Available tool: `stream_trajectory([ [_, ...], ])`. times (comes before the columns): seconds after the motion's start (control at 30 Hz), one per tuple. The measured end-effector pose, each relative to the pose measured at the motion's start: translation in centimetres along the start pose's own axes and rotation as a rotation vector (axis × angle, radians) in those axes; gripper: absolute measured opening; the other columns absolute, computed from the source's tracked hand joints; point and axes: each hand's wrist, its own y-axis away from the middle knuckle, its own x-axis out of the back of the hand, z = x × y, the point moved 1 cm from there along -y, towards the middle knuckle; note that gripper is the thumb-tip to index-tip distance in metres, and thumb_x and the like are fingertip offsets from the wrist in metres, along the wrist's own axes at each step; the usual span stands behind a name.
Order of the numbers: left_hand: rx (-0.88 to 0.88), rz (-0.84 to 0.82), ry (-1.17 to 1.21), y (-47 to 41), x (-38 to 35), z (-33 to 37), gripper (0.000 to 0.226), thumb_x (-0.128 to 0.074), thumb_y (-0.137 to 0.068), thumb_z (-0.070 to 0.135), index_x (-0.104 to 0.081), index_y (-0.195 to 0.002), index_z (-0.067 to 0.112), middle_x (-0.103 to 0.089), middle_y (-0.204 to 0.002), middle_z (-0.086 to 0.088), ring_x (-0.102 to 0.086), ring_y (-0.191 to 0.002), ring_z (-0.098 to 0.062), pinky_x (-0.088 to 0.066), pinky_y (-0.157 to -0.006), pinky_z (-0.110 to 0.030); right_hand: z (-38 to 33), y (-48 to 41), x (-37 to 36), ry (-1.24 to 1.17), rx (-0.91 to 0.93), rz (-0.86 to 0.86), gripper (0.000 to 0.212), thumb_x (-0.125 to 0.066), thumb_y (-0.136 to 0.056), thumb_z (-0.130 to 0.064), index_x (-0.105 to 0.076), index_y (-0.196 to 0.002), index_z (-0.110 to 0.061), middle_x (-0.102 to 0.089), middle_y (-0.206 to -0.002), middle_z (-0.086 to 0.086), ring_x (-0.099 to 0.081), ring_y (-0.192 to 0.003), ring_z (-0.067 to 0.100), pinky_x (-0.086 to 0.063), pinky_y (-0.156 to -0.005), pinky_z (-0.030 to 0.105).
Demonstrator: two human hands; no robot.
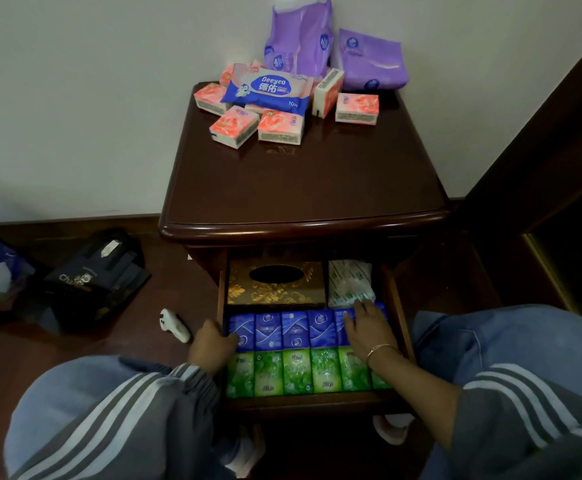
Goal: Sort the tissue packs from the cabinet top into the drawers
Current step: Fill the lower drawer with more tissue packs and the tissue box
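Pressure squares blue packs in the drawer: keep your right hand flat, fingers apart; left hand curls, grip unclear.

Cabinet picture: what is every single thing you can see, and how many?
pink tissue packs: at least six, pink, cabinet top
wipes pack: one, blue and white, on the pink packs
bags: two, purple, against the wall
blue tissue packs: at least five, blue, drawer, middle row
green tissue packs: at least five, green, front row
tissue box: one, gold, drawer back left
packet: one, white, drawer back right
shopping bag: one, black, floor, left
left hand: one, blue row's left end
right hand: one, flat on blue row's right end
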Motion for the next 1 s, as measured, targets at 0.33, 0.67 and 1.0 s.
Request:
stream_trajectory([
  [0.33, -0.002, -0.030, -0.007, 0.0, 0.2, 0.2, 0.028, -0.061, -0.086, 0.023, -0.046, -0.101, 0.004, -0.056, -0.112, -0.020, -0.056, -0.101, -0.033, -0.039, -0.076, -0.033, 0.4, -1.5, 1.3, 0.133, -0.002, -0.231, 0.058, -0.033, -0.099, -0.041, -0.024, -0.147, -0.010, -0.014, -0.156, 0.014, -0.023, -0.141, 0.030, -0.030, -0.112, 0.037],
  [0.67, 0.001, -0.034, -0.002, -0.1, 0.1, 0.2, 0.028, -0.062, -0.085, 0.023, -0.044, -0.098, 0.006, -0.056, -0.113, -0.022, -0.056, -0.101, -0.034, -0.038, -0.075, -0.033, -0.1, 1.9, -0.4, 0.151, -0.033, -0.186, 0.060, -0.029, -0.101, -0.034, -0.009, -0.149, -0.005, 0.005, -0.157, 0.018, -0.002, -0.146, 0.033, -0.008, -0.119, 0.036],
  [1.0, 0.000, -0.031, -0.010, -0.3, 0.0, -0.1, 0.029, -0.062, -0.085, 0.025, -0.045, -0.099, 0.006, -0.056, -0.113, -0.021, -0.056, -0.100, -0.034, -0.037, -0.074, -0.032, 0.3, -1.0, 1.3, 0.141, -0.076, -0.112, 0.051, -0.034, -0.098, -0.039, -0.040, -0.137, -0.006, -0.042, -0.142, 0.012, -0.032, -0.134, 0.026, -0.035, -0.104, 0.032],
])
